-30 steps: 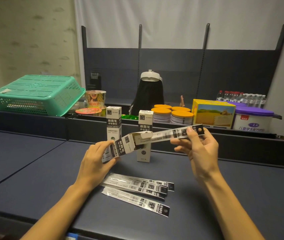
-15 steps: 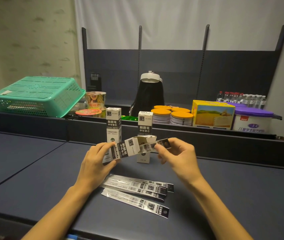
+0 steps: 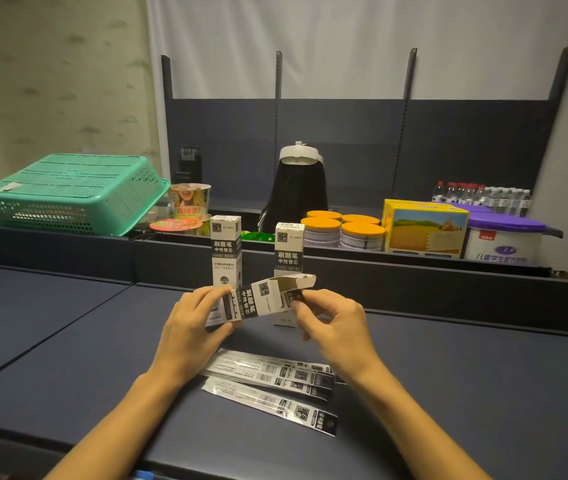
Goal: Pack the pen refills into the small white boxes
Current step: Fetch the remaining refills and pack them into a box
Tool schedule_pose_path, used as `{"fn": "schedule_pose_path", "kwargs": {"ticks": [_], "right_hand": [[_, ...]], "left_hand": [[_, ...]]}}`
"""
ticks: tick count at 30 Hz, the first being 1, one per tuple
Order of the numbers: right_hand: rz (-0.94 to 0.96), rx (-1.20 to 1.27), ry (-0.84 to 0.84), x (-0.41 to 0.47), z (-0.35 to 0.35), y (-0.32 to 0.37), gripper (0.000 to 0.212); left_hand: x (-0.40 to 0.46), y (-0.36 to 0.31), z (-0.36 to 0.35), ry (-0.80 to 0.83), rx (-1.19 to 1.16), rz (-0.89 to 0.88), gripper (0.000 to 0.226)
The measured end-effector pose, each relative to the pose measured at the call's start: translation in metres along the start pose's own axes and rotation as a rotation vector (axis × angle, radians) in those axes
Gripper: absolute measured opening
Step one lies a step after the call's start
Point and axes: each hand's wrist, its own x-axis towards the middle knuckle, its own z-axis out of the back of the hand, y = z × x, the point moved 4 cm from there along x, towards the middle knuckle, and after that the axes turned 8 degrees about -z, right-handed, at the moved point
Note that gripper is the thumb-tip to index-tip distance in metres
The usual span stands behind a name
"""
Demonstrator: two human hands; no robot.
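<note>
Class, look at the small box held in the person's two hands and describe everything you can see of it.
The held box is a slim white carton, seemingly thin card, with black panels and printed characters. It is tilted, its open end raised toward the right, the flaps there folded open. The left hand grips its lower end. The right hand pinches the dark end of a refill pack at its mouth, mostly inside. It is held above the table, in front of two upright boxes.

The left hand (image 3: 191, 329) grips a tilted white box (image 3: 258, 299) (flap open); at its 3 o'clock, the right hand (image 3: 336, 327) pinches a refill pack (image 3: 294, 296) at the mouth.
</note>
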Motion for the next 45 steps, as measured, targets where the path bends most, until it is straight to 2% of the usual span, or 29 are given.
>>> {"fn": "schedule_pose_path", "kwargs": {"ticks": [4, 10, 17, 25, 32, 45], "right_hand": [[0.039, -0.034, -0.064, -0.001, 0.003, 0.003, 0.029], [0.122, -0.087, -0.111, -0.002, 0.003, 0.001, 0.017], [0.133, -0.090, -0.084, -0.004, -0.002, 0.006, 0.026], [0.212, -0.111, -0.143, -0.004, -0.001, 0.007, 0.020], [0.155, -0.117, -0.032, -0.003, -0.007, 0.003, 0.019], [-0.075, 0.025, -0.032, -0.004, -0.005, 0.003, 0.016]], "left_hand": [[-0.001, 0.002, 0.001, -0.011, 0.001, 0.010, 0.068], [-0.001, 0.000, 0.000, -0.006, 0.007, -0.004, 0.068], [0.000, -0.002, 0.000, -0.014, 0.014, -0.033, 0.069], [0.001, -0.003, 0.000, -0.022, 0.020, -0.047, 0.069], [0.001, -0.004, 0.000, -0.021, 0.031, -0.050, 0.068], [0.000, -0.004, -0.001, -0.002, 0.024, -0.074, 0.071]]}}
